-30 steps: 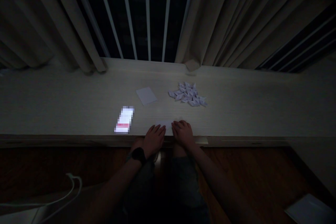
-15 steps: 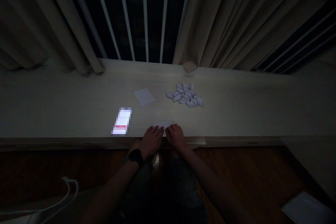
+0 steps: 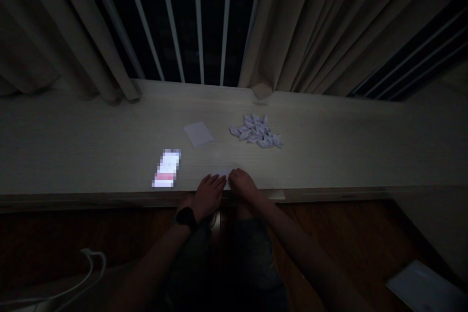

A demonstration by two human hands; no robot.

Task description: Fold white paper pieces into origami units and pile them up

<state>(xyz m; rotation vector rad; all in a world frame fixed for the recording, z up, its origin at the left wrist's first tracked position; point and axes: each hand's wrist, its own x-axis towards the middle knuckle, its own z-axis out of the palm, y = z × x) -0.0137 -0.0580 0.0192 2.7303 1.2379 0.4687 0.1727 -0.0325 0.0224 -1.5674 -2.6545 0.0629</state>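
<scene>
A small white piece of paper (image 3: 221, 172) lies near the front edge of the pale ledge, partly covered by my hands. My left hand (image 3: 210, 194), with a dark watch on its wrist, rests on the paper with its fingers stretched out flat. My right hand (image 3: 243, 184) is closed, its curled fingers at the right end of the paper. Farther back is a heap of folded paper pieces (image 3: 259, 131) with pointed tips. To their left lies a flat square of white paper (image 3: 198, 134).
A phone (image 3: 167, 168) with a lit, blurred screen lies left of my hands on the ledge (image 3: 329, 156). Curtains (image 3: 310, 24) and a barred window stand behind. A white cable (image 3: 91, 263) hangs at lower left, and a flat pale object (image 3: 426, 285) lies on the floor at right.
My right hand has shifted slightly up along the paper, and its fingers are more curled in. My left hand stays flat on the paper. The whole view has moved a little.
</scene>
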